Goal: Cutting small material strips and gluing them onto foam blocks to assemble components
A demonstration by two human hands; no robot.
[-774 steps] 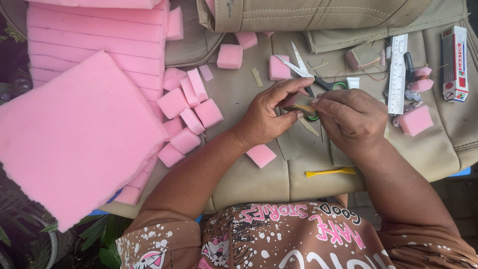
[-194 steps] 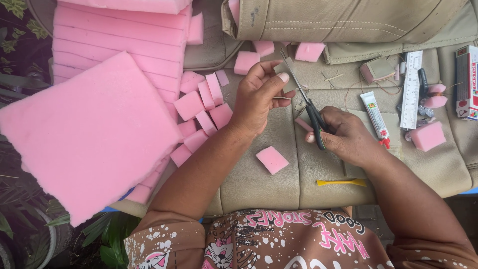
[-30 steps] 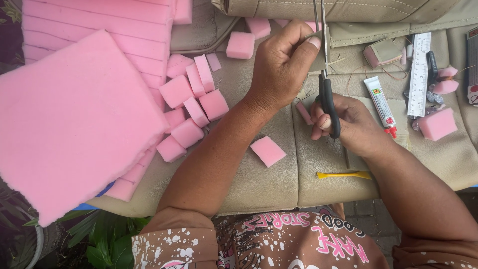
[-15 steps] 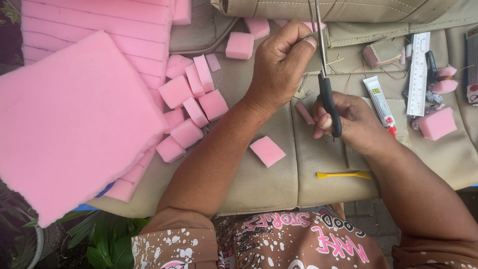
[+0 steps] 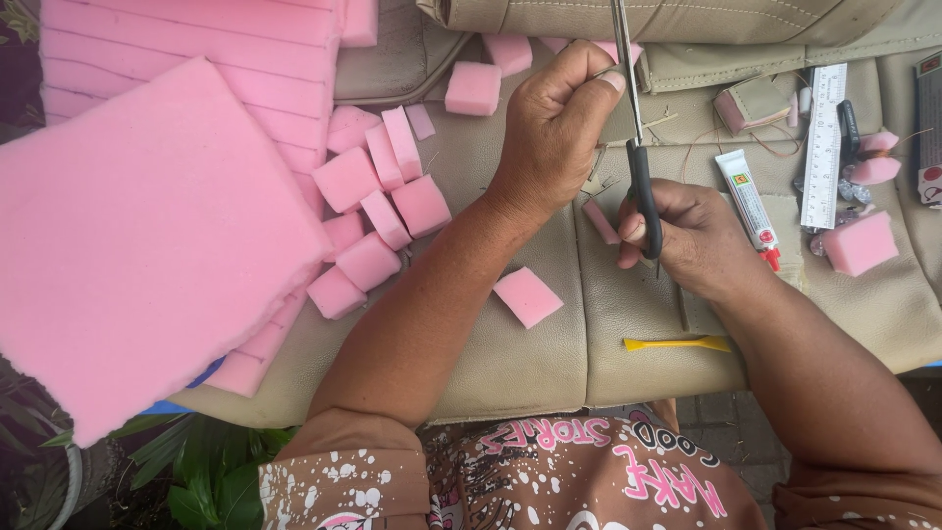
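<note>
1. My right hand (image 5: 702, 236) is still closed on the black handles of the scissors (image 5: 633, 118); blades point up and away, near closed, much as half a second ago.
2. My left hand (image 5: 554, 123) stays pinched at the fingertips right beside the blades. It seems to hold a thin thread or scrap, too small to tell.
3. Change over the last second: almost none. Both hands have drifted slightly; the cut looks in progress, by my read.
4. Since about six seconds ago the scissors have swung from slanted to nearly upright, and my left hand has moved up to meet them.
5. Small pink foam strip (image 5: 601, 221) lies on the beige seat cushion (image 5: 530, 373) between my hands; foam square (image 5: 528, 296) unmoved below my left wrist.
6. Glue tube (image 5: 748, 206), ruler (image 5: 822, 142), yellow stick (image 5: 677, 344) untouched.
</note>
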